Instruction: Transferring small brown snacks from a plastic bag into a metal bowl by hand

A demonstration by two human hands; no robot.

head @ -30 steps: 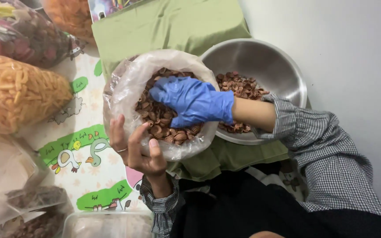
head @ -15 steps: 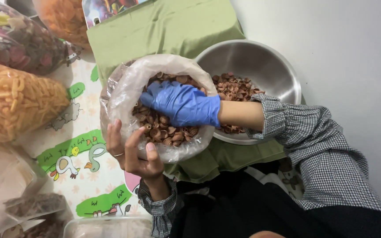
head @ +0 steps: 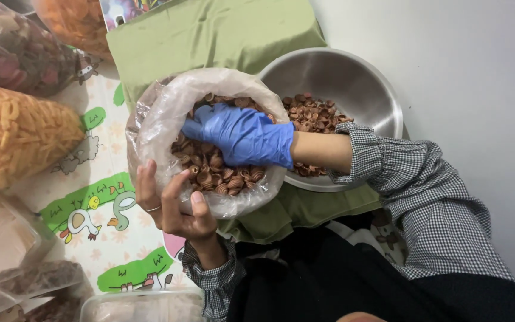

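Nearest, bottom edge: dark lap of the person and a clear plastic container [head: 144, 305], contents blurred. Checked sleeve cuffs on both arms.

Left hand [head: 171, 206], bare, ring on one finger, cups the near-left side of a clear plastic bag [head: 150, 128] from outside. Fingers [head: 145, 182] spread and curled round the bag wall, thumb up against the near side, so the bag is gripped and held open and upright.

Bag is full of brown shell-shaped snacks [head: 210, 170], small ridged curls. Bag sits on a green cloth [head: 210, 33], just beside and touching the rim of a steel bowl.

Right hand [head: 239, 134], in a blue glove, comes in from the right over the bowl and is down inside the bag mouth. Gloved fingers [head: 201, 122] lie close together, pointing left, tips pushed into the snack pile; snacks lie under and around the fingers on the near and far sides. Cannot tell whether any pieces are held in the palm, it faces down.

Steel bowl [head: 353, 71] to the right of the bag, under the right forearm, with a smaller heap of the same brown shells on its left side; the rest of the bowl is bare metal.

Left of the bag: a printed mat [head: 99, 200] with cartoon ducks and green patches. Farther left, a bag of orange stick snacks [head: 13, 134], a bag of dark mixed snacks [head: 13, 50] above it, and another orange bag [head: 75, 21] at the top edge. Plain white wall [head: 466, 77] on the right.
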